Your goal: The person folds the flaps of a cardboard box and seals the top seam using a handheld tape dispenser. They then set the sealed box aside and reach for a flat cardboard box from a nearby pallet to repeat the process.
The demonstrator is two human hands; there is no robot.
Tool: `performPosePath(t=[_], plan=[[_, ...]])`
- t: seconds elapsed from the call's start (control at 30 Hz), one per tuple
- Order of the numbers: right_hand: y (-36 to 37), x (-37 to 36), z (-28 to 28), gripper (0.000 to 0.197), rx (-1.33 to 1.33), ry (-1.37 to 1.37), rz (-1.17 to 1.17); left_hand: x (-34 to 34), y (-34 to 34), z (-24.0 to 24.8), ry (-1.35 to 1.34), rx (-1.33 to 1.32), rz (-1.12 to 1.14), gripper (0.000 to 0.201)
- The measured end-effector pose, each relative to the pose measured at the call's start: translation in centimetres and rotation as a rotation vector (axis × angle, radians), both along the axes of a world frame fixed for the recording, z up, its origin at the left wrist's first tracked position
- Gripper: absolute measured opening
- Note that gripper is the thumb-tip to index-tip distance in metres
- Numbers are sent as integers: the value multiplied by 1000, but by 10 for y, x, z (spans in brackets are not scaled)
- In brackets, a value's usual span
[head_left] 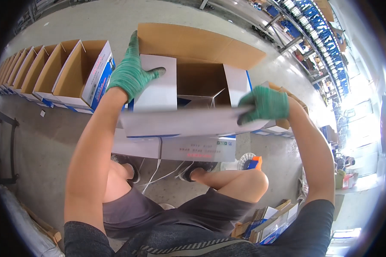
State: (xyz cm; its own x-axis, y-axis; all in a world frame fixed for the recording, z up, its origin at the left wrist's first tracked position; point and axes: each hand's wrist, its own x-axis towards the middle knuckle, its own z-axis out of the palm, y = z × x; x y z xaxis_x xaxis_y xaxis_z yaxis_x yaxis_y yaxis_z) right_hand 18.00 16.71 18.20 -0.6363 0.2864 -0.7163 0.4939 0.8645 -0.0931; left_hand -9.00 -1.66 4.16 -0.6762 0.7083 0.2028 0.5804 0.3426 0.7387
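In front of me stands a white-and-blue cardboard carton (193, 147) with its top open. My left hand (131, 76), in a green glove, has its thumb spread over the white left side flap (161, 81); its fingers stretch up beside the brown far flap (197, 43). My right hand (266, 103), gloved alike, is bent round the right part of the near flap (180, 123), which is blurred and stands raised towards me. Inside the carton the brown wall (201, 79) shows, along with a pale folded edge below it.
A row of open cartons (73, 73) stands at the left, and more cartons (283, 124) sit to the right. Flat cardboard pieces (272, 225) lean by my right leg. An orange-and-blue tool (254, 162) lies near my knee. White straps (152, 177) hang below the carton.
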Motion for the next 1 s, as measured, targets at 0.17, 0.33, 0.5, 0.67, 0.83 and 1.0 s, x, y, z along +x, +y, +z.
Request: performPosePath(t=[0.17, 0.33, 0.5, 0.67, 0.83, 1.0], plan=[[26, -2, -84, 46, 353, 660, 234, -1, -27, 14, -473, 327, -181, 99], [28, -3, -87, 40, 332, 692, 239, 19, -52, -4, -202, 98, -237, 98], [55, -45, -19, 41, 804, 1304, 222, 25, -44, -2, -160, 26, -225, 109], [47, -19, -36, 35, 650, 963, 76, 23, -45, -9, -260, 137, -278, 113], [7, 39, -73, 30, 424, 796, 274, 29, -45, -1, -48, 11, -261, 90], [33, 56, -88, 33, 334, 937, 179, 23, -45, -10, -282, 139, -335, 47]])
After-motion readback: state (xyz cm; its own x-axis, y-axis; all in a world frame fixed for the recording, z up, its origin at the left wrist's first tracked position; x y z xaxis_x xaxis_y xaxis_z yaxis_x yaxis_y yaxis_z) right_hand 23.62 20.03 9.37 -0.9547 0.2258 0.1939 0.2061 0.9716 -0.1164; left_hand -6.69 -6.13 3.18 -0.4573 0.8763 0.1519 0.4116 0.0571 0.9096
